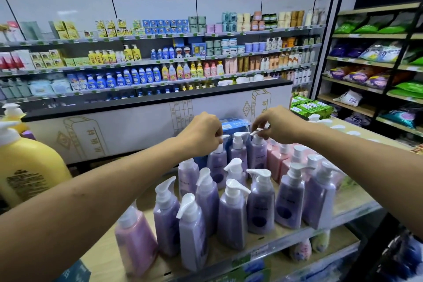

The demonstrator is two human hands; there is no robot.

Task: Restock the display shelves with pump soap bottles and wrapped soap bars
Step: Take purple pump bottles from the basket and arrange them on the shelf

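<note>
Left hand is clenched round the pump head of a purple pump bottle directly below its fingers. Right hand pinches the white nozzle of a second purple bottle under its own fingers. Both bottles are in the back row of the wooden shelf, with a third purple bottle between the two sets of fingers and a blue pack just behind them. Risk, judged: both grips are on pump heads only, so a lifted bottle may swing or its nozzle twist, and the forearms, passing over the close-packed front rows on the near side of the fingers, could topple them against each other.
</note>
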